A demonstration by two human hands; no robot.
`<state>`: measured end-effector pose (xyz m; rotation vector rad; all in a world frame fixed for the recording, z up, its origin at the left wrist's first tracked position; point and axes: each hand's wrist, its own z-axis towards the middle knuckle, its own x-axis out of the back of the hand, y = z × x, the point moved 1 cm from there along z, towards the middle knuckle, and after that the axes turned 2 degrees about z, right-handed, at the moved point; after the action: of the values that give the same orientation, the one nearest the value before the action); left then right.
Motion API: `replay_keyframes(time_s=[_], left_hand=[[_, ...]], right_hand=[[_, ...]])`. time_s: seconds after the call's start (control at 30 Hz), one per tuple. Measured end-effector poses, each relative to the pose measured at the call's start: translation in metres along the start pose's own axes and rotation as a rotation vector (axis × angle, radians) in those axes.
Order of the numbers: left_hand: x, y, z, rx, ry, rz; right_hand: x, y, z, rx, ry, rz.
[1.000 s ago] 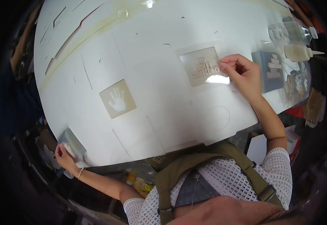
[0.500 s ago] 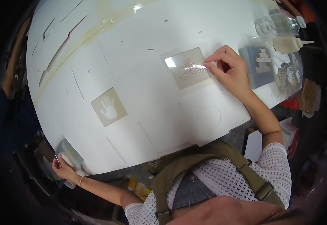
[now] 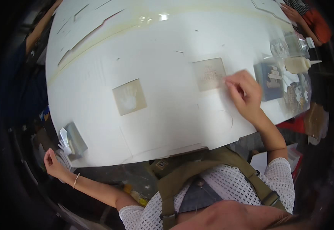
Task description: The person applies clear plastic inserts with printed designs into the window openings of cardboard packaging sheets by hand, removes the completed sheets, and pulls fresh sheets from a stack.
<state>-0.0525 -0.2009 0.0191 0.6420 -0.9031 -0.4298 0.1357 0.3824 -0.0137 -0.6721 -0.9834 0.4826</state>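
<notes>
Where the lettered pane [image 3: 209, 73] ends, right hand's [image 3: 246, 94] fingertips meet, contact unclear; left hand [image 3: 56, 165] pinched, near pane stack [image 3: 77, 138].

Head view, worn on the wearer's head; the lens looks forward and steeply down, from above the wearer's chest, onto a large white tabletop [image 3: 171, 134]; the field is very wide, with dark, rounded margins and outlines that bow towards the sides; closest to the lens, at the bottom, lie the olive-green fabric apron [image 3: 169, 195] and white openwork garment [image 3: 228, 180]; the tabletop's near edge crosses the lower part, while its far side runs out at the top; the left hand [image 3: 56, 166] falls at lower left, the right hand [image 3: 245, 94] right of centre.
</notes>
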Motion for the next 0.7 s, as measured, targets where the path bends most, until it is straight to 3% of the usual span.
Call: replay_keyframes(time_s=[0.07, 0.1, 0.2, 0.3, 0.4, 0.53, 0.6, 0.63, 0.7], left_hand=[[0.001, 0.002, -0.004, 0.16, -0.012, -0.324], [-0.01, 0.03, -0.02, 0.181, -0.061, -0.414], [-0.053, 0.116, -0.075, 0.23, -0.321, -0.58], [-0.085, 0.159, -0.111, 0.214, -0.57, -0.776], [-0.094, 0.177, -0.122, 0.28, -0.649, -0.839], [-0.099, 0.17, -0.129, 0.341, -0.686, -0.926], [-0.1, 0.168, -0.125, 0.241, -0.714, -0.838], [-0.1, 0.162, -0.123, 0.249, -0.713, -0.836], [-0.099, 0.147, -0.116, -0.081, -0.592, -0.468]], right_hand=[[-0.007, -0.018, -0.003, 0.029, -0.253, 0.102], [-0.013, -0.028, 0.0, 0.052, -0.262, 0.13], [-0.04, -0.066, 0.014, 0.072, -0.619, 0.31], [-0.078, -0.098, 0.027, 0.065, -0.536, 0.514], [-0.097, -0.117, 0.039, 0.094, -0.463, 0.581], [-0.104, -0.109, 0.048, -0.002, -0.568, 0.564], [-0.114, -0.101, 0.055, -0.355, -0.544, 0.579], [-0.12, -0.096, 0.06, -0.359, -0.55, 0.578], [-0.135, -0.08, 0.066, -0.511, -0.497, 0.552]])
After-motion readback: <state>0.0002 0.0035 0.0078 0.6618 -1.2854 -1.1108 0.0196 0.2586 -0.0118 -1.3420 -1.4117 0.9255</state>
